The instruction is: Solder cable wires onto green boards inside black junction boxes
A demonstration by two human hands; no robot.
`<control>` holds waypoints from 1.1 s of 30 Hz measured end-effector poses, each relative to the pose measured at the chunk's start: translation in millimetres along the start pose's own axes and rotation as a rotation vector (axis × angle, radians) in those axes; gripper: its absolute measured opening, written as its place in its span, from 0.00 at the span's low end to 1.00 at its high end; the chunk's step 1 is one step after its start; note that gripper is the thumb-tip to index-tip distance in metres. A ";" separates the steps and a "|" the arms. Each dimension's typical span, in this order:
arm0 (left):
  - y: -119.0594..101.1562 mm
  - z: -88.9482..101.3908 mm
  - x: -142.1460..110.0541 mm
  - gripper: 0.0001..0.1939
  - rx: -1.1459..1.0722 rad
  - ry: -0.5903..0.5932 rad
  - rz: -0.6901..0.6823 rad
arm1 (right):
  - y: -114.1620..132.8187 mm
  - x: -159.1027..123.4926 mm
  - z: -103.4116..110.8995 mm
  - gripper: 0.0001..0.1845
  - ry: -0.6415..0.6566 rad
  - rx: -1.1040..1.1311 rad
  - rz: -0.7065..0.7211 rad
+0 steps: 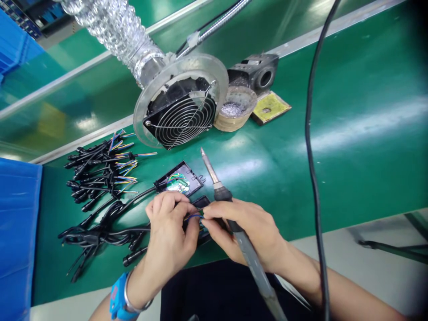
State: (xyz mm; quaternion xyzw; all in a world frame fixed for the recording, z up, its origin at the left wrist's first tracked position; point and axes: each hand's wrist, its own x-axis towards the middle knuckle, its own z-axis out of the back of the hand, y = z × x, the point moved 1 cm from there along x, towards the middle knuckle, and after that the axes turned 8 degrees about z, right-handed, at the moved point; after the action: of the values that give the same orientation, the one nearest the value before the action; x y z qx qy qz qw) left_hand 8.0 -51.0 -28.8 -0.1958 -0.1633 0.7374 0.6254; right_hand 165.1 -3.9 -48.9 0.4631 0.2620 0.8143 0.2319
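Note:
My right hand (pixel 256 227) grips a soldering iron (pixel 247 252), its metal tip pointing up and away over the bench. The thumb and forefinger of that hand also pinch at thin coloured wires (pixel 193 216). My left hand (pixel 170 229) is closed on the same wires from the other side, with its fingertips close to the right ones. Under both hands lies a second black case (pixel 201 202), mostly hidden. Just beyond my left fingers an open black case (pixel 192 179) holds a green circuit board (pixel 182 183) with wires and a black cable running into it.
Black cables (pixel 96 171) with bare coloured ends lie piled at left, coiled cables (pixel 103 234) nearer. A fume extractor fan (pixel 185 127) stands ahead, beside a solder bowl (pixel 234 116), a yellow sponge (pixel 272 108) and an iron holder (pixel 257 73). A black cord (pixel 310 156) hangs at right.

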 end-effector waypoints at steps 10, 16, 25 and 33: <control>2.3 3.2 2.7 0.05 -0.075 0.020 0.008 | -13.3 -21.7 -5.5 0.15 0.202 -0.009 -0.072; 3.2 -2.5 2.0 0.06 0.035 -0.063 -0.058 | -6.7 -25.3 1.6 0.14 0.128 -0.065 -0.133; 2.2 4.6 9.6 0.08 0.089 0.035 -0.115 | -5.8 -20.3 12.8 0.16 0.089 0.005 -0.108; 7.0 0.5 11.5 0.07 0.031 -0.004 -0.128 | 10.5 -19.2 69.0 0.18 0.055 0.050 -0.135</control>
State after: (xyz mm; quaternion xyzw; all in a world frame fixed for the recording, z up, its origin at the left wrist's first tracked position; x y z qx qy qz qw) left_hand 0.2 -40.8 -32.8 -0.1738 -0.1651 0.6987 0.6740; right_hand 233.0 -9.2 -24.3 0.4275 0.3192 0.8023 0.2675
